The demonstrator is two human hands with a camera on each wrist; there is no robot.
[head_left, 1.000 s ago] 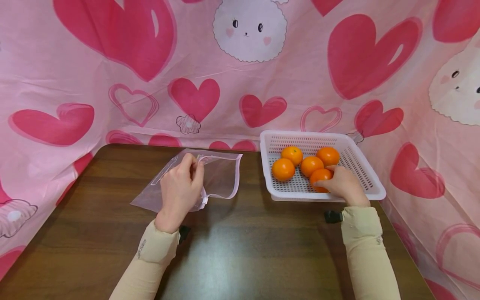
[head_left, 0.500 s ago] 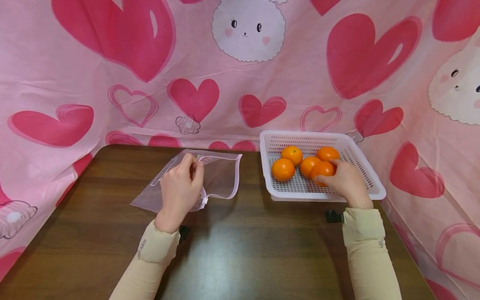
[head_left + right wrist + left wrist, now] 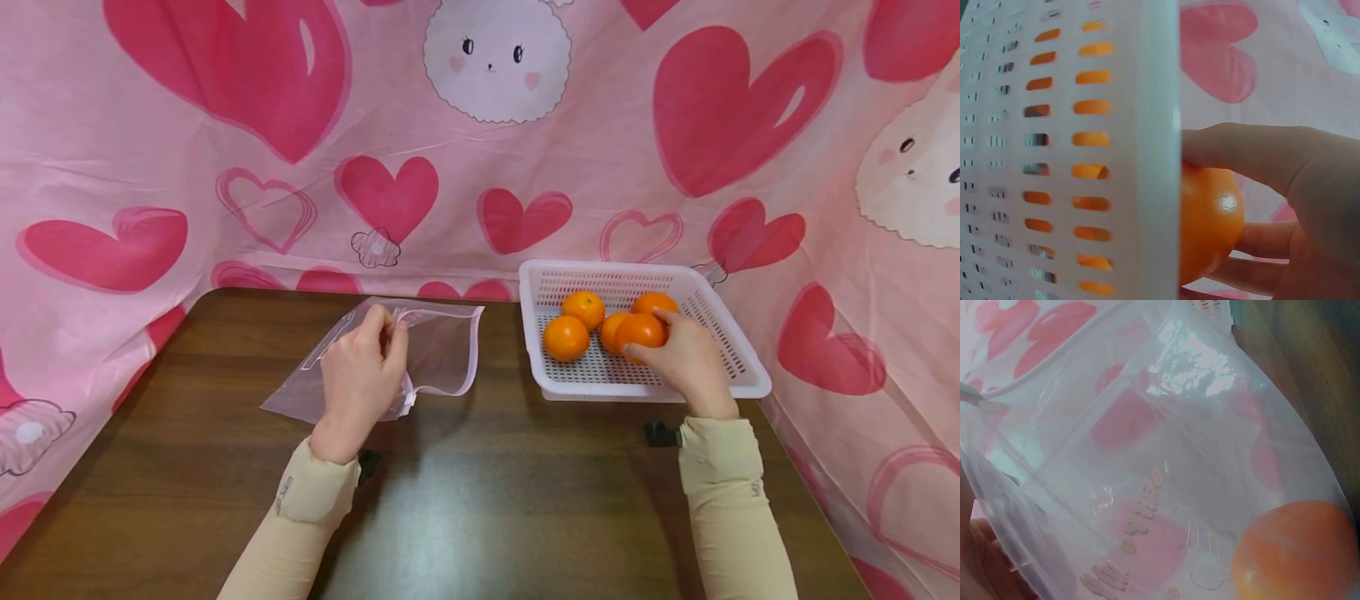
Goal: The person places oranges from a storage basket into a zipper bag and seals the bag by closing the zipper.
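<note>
My left hand (image 3: pixel 362 379) pinches the edge of a clear, pink-rimmed zip bag (image 3: pixel 300 393), whose mouth gapes to the right. In the left wrist view an orange (image 3: pixel 1297 553) shows through the bag's printed film; the hand hides it in the head view. My right hand (image 3: pixel 693 362) grips another orange (image 3: pixel 641 332), thumb on the near side and fingers round the far side. This fruit is raised over the white basket (image 3: pixel 600 392), above the others. Seen from the right wrist, part of it is behind the basket wall (image 3: pixel 1159 156).
Several more oranges, such as one at front left (image 3: pixel 566 337), lie on the basket's slotted floor. Brown wooden table (image 3: pixel 480 500) stretches between bag and basket toward the front. Pink heart-print cloth (image 3: pixel 450 200) hangs behind and at both sides.
My right hand has lifted the orange from the basket floor and shifted it slightly up and left. The left hand and the bag stay in place.
</note>
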